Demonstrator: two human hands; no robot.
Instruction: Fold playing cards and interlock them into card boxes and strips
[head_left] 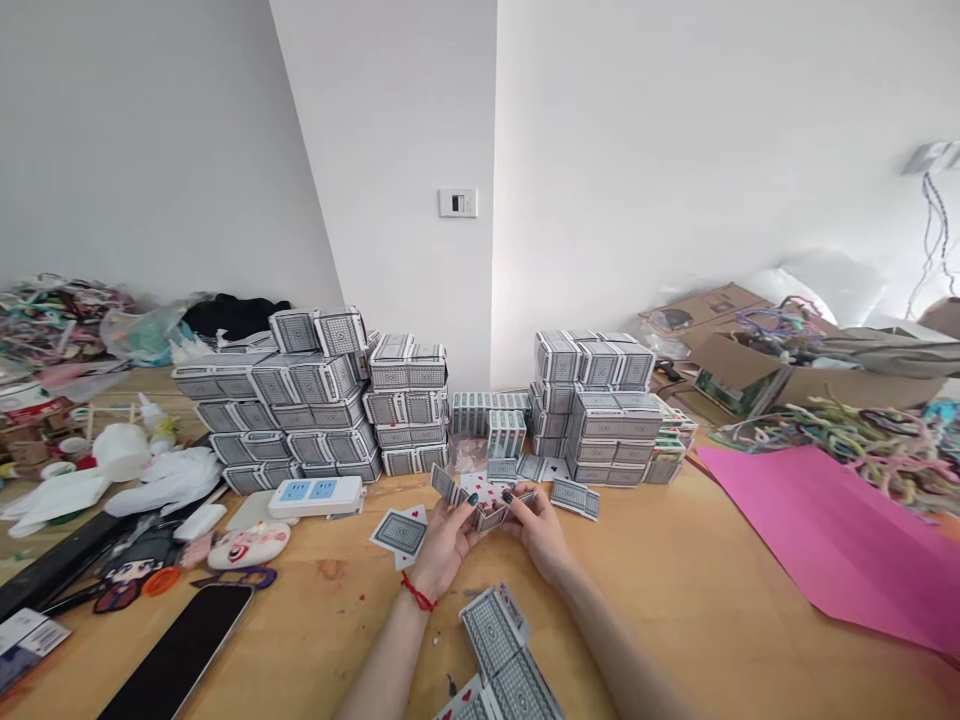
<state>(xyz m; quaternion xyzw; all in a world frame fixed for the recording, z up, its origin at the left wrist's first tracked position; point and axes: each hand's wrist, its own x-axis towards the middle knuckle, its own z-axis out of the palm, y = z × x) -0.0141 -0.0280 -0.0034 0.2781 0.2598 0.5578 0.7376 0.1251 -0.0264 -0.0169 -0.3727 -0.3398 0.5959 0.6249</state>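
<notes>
Both my hands meet over the wooden table [675, 600], holding a small fan of playing cards [484, 497] between them. My left hand [444, 545], with a red string at the wrist, grips the fan's left side. My right hand [538, 530] grips its right side. Some cards show red pips, others show grey patterned backs. A loose pair of face-down cards [401, 533] lies just left of my left hand. A spread pile of cards [501, 655] lies between my forearms near the table's front edge.
Stacks of boxed card decks stand behind the hands, left [300, 410] and right [600, 410]. A pink sheet [825, 540] lies at right, cardboard boxes [750, 370] beyond. A white power strip [315, 495], a black phone [180, 655] and clutter fill the left.
</notes>
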